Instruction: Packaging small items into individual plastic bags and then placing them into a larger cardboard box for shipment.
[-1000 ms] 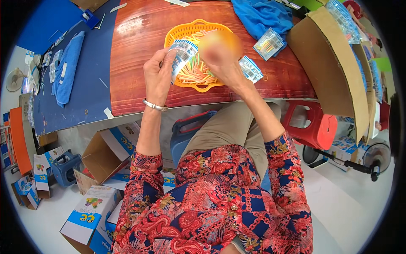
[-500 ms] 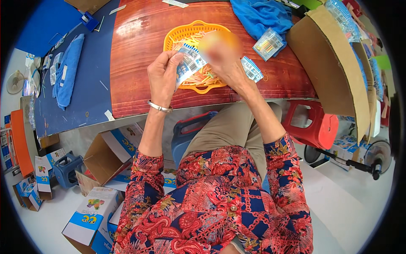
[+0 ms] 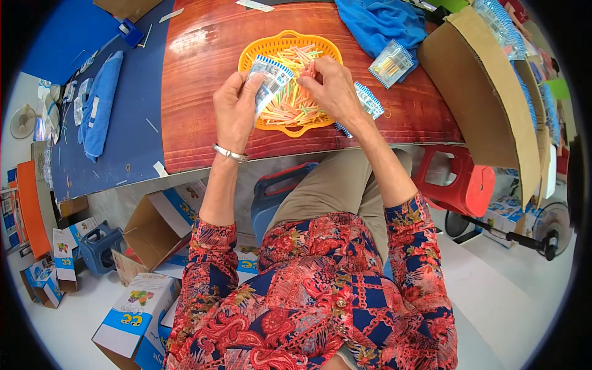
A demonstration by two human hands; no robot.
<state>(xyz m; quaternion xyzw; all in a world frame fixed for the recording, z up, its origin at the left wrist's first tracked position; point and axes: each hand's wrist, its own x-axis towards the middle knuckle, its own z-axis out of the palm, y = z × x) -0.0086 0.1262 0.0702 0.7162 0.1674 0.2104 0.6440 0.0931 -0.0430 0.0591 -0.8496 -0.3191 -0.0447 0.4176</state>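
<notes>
My left hand [image 3: 235, 105], closed, pinches a small clear plastic packet [image 3: 271, 77] with a blue-and-white striped edge, tilted over the near left part of an orange basket [image 3: 250, 52]. Thin pastel sticks [image 3: 287, 111] in pink, yellow and green fill the basket. Over its right side, my right hand [image 3: 336, 89] is closed with a few pink sticks [image 3: 308, 71] at its fingertips, close beside the packet. Whether anything is inside the held packet, I cannot tell. Another striped packet [image 3: 368, 100] lies on the table just right of my right hand, partly covered by it.
A packet with sticks in it [image 3: 393, 63] rests against a blue cloth [image 3: 385, 28] at the far right. An open cardboard box [image 3: 475, 92] stands at the table's right side. On the left lies a blue towel [image 3: 100, 108]. A red stool [image 3: 456, 179] is below the table.
My right hand has drawn back slightly from over the basket's far side, its blur gone, and pink sticks show at its fingertips. The packet in my left hand has shifted a little left and up.
</notes>
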